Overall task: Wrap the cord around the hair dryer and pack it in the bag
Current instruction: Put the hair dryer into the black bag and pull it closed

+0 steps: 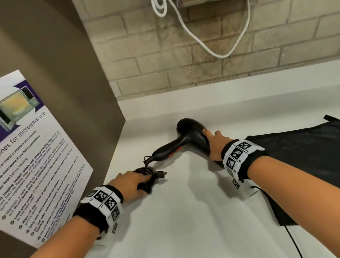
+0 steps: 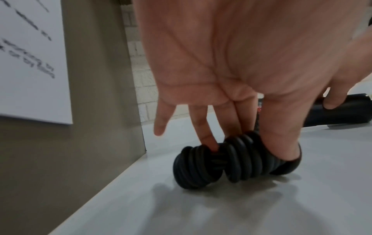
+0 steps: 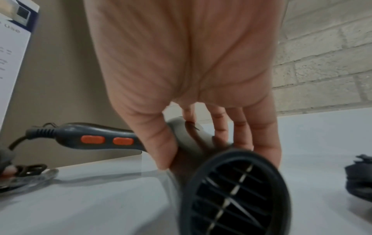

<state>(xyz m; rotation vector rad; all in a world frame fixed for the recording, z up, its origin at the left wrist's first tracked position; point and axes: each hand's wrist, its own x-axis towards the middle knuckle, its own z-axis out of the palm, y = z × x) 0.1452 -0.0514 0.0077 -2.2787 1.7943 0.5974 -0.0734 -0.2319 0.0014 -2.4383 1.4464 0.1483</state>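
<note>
1. The right hand (image 1: 214, 144) is clamped on the barrel of the black hair dryer (image 1: 186, 137): thumb on one side, fingers over the top. The dryer rests on the white counter (image 1: 181, 228), its handle reaching away from the grip toward the left hand (image 1: 129, 185).
2. The left hand's fingers press down on the bundled cord (image 2: 231, 160), thumb curled against one end. The bundle lies on the counter just beyond the handle's tip.
3. Only the right wrist view shows the dryer's round slatted grille (image 3: 237, 194) below the palm, and two orange buttons (image 3: 106, 140) on the handle.
4. Only the left wrist view shows the cord as tight, ribbed matte loops, pinched in at the middle.
5. Only the head view shows the flat black bag (image 1: 318, 162), limp and smooth, lying just behind the right wrist, and the plug (image 1: 160, 173) poking out past the left fingertips.
6. A printed microwave poster (image 1: 11, 155) stands beside the left forearm; the wall behind is pale brick.
</note>
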